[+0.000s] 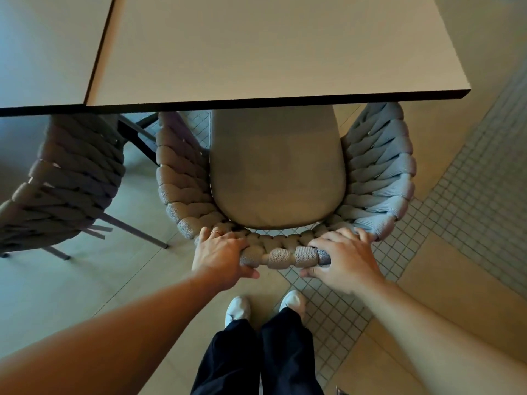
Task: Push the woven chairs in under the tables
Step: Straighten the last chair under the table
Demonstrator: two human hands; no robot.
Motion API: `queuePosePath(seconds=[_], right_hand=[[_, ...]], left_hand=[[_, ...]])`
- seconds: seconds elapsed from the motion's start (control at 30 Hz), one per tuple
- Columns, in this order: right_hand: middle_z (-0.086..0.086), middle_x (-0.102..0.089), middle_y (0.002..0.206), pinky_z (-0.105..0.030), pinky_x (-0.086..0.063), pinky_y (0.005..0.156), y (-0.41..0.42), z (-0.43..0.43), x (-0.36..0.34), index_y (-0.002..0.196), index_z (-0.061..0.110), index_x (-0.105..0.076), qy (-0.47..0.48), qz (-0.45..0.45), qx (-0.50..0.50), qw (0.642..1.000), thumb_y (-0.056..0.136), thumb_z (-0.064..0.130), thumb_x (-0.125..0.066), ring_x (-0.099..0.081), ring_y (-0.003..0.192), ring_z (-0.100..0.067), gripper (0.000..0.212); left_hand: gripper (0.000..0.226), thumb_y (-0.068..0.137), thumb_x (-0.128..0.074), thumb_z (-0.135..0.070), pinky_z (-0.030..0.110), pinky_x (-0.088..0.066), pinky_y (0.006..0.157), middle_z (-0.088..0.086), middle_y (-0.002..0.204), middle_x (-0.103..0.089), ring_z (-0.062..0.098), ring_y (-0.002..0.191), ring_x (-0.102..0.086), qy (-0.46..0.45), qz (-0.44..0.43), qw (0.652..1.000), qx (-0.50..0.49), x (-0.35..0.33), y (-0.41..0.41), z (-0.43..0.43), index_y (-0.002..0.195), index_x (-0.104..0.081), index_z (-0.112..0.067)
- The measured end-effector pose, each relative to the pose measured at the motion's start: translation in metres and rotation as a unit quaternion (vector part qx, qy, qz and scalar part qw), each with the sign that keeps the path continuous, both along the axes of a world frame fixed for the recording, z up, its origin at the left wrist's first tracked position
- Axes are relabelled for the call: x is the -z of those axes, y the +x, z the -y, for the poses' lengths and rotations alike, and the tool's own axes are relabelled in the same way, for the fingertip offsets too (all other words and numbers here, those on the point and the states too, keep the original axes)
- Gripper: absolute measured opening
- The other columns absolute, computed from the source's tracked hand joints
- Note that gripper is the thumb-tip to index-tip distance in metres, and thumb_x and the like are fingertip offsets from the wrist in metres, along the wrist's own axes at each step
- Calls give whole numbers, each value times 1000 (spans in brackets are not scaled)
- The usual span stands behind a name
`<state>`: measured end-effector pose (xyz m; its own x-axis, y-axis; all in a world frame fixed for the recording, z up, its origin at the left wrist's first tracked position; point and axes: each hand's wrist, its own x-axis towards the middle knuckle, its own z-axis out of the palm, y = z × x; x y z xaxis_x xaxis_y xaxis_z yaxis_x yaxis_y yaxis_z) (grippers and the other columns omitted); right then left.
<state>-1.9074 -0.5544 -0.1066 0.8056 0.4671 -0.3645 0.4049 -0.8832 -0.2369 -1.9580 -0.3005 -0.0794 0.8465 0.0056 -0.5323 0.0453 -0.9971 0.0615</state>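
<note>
A woven chair (pixel 379 172) with thick grey rope sides and a beige seat cushion (pixel 273 172) stands right in front of me. The front part of its seat lies under the edge of a beige table (pixel 256 52). My left hand (pixel 221 258) grips the top of the backrest rim at its left, fingers over the rope and thumb below. My right hand (pixel 345 258) grips the same rim at its right. A second woven chair (pixel 68 178) stands at the left, its front under the neighbouring table (pixel 42 52).
The two tabletops meet edge to edge with a thin gap. Dark table legs (pixel 137 135) show between the chairs. My feet in white shoes (pixel 238 307) stand just behind the chair. The floor is large tiles with a curved band of small mosaic tiles (pixel 470 181) on the right.
</note>
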Motion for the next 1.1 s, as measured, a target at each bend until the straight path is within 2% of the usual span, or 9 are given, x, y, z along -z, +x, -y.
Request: queuePosePath(seconds=[0.17, 0.27, 0.4, 0.53, 0.63, 0.93, 1.1], right_hand=[[23, -60, 114, -40, -17, 109, -4, 5, 2, 112, 46, -64, 6, -1, -2, 1000, 58, 94, -43, -45, 115, -9, 75], [24, -60, 115, -40, -18, 109, -7, 7, 0, 113, 47, -64, 3, 0, -5, 1000, 56, 95, -40, -44, 114, -8, 79], [24, -60, 114, -38, -18, 106, -11, -2, -2, 112, 47, -63, 10, 0, 6, 1000, 56, 95, -35, -43, 113, -8, 79], [25, -59, 113, -36, -16, 103, -19, -27, -3, 111, 46, -63, 16, 5, 16, 1000, 62, 91, -46, -42, 112, -8, 69], [21, -63, 109, -39, -20, 100, -28, -42, 2, 109, 42, -67, 40, 27, 30, 998, 61, 92, -40, -48, 108, -12, 74], [22, -63, 112, -40, -23, 99, -40, -49, 4, 113, 43, -65, 30, 33, 29, 999, 63, 95, -35, -49, 109, -11, 78], [21, -65, 105, -39, -26, 93, -48, -55, 7, 107, 44, -66, 31, 55, 34, 997, 65, 93, -39, -51, 102, -12, 70]], left_hand=[[67, 66, -54, -83, 41, -20, 106, -12, 120, -59, 21, 123, -39, -1, -4, 1000, -13, 3, -14, 5, 116, -59, -38], [65, 67, -53, -83, 41, -20, 106, -12, 118, -59, 21, 122, -39, -10, 0, 1000, -17, 4, -22, 8, 113, -60, -37], [65, 67, -55, -81, 40, -19, 104, -12, 118, -58, 20, 122, -39, -16, 1, 1000, -15, 4, -22, -2, 114, -60, -37], [63, 67, -56, -80, 39, -20, 102, -15, 119, -56, 19, 121, -38, -13, -2, 1000, -8, 2, -17, -29, 115, -59, -38], [66, 65, -57, -80, 39, -20, 101, -16, 119, -55, 19, 123, -37, -12, -10, 1000, 1, 2, -17, -47, 118, -59, -40], [66, 66, -57, -80, 42, -18, 106, -15, 120, -54, 19, 124, -36, -17, -12, 1000, 8, 2, -24, -54, 118, -58, -40], [67, 67, -58, -78, 43, -14, 109, -14, 121, -54, 19, 126, -35, -18, -8, 1000, 4, 2, -30, -61, 121, -58, -39]])
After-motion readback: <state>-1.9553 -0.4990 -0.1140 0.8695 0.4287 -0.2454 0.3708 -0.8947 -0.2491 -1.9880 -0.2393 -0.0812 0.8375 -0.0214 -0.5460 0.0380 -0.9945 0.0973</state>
